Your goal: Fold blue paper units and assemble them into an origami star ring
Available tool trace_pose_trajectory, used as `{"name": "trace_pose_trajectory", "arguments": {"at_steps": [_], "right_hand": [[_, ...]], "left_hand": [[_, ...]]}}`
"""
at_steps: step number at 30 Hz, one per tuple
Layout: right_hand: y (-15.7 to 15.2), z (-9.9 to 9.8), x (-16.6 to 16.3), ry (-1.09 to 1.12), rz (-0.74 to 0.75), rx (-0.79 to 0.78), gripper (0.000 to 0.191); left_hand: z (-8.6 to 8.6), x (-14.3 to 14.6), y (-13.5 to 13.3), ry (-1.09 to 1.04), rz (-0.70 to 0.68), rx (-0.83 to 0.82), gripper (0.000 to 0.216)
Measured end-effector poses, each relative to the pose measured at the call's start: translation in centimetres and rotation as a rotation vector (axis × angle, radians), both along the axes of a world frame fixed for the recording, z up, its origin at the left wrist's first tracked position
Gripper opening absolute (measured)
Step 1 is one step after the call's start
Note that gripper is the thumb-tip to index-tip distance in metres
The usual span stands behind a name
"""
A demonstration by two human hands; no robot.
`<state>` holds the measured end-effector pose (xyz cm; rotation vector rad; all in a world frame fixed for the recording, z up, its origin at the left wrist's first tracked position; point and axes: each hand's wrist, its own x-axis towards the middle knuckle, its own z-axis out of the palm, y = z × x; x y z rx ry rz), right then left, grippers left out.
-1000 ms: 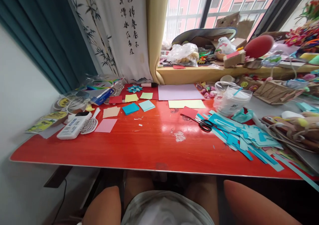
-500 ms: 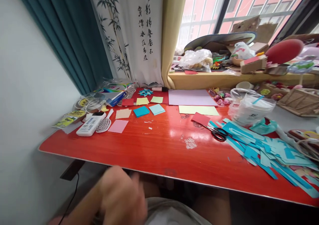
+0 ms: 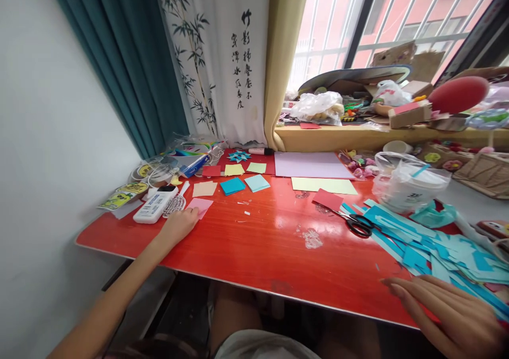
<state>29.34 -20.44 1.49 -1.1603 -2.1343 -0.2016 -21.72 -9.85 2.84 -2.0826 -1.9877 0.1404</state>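
My left hand (image 3: 177, 226) reaches far left across the red table (image 3: 254, 242) and its fingertips touch the near edge of a pink paper square (image 3: 201, 206). Whether it grips the paper I cannot tell. My right hand (image 3: 445, 306) lies flat and open on the table's near right edge, beside a heap of blue paper scraps (image 3: 429, 237). Black-handled scissors (image 3: 358, 224) lie in front of that heap, next to a red paper square (image 3: 328, 199).
Coloured paper squares (image 3: 238, 181), a white remote-like box (image 3: 153, 205), a hairbrush (image 3: 177, 200) and tape rolls (image 3: 145, 171) crowd the far left. A lilac sheet (image 3: 310, 164), a yellow sheet (image 3: 322, 185), a plastic bag (image 3: 405, 184) and a cluttered windowsill (image 3: 377, 131) lie behind.
My left hand rose from my lap and stretched out to the pink square. My right hand came onto the table's near right edge. The view shifted to the left.
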Motion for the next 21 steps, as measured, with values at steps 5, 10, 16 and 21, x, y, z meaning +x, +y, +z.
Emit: {"name": "trace_pose_trajectory", "arguments": {"at_steps": [5,10,16,21], "right_hand": [[2.4,0.9,-1.5,0.014,0.028,-0.266,0.019],[5.5,2.6,-5.3,0.168,0.246,-0.832,0.038],[10.1,0.6,-8.4,0.368,0.412,-1.145,0.043],[12.8,-1.1,-9.5,0.44,0.387,-1.25,0.04]], "left_hand": [[0.3,0.0,0.5,0.01,-0.005,0.056,0.035],[-0.2,1.3,0.8,-0.02,-0.084,0.063,0.032],[-0.3,1.4,0.8,-0.111,-0.172,0.037,0.042],[-0.4,0.9,1.7,-0.076,-0.241,0.053,0.031]]}}
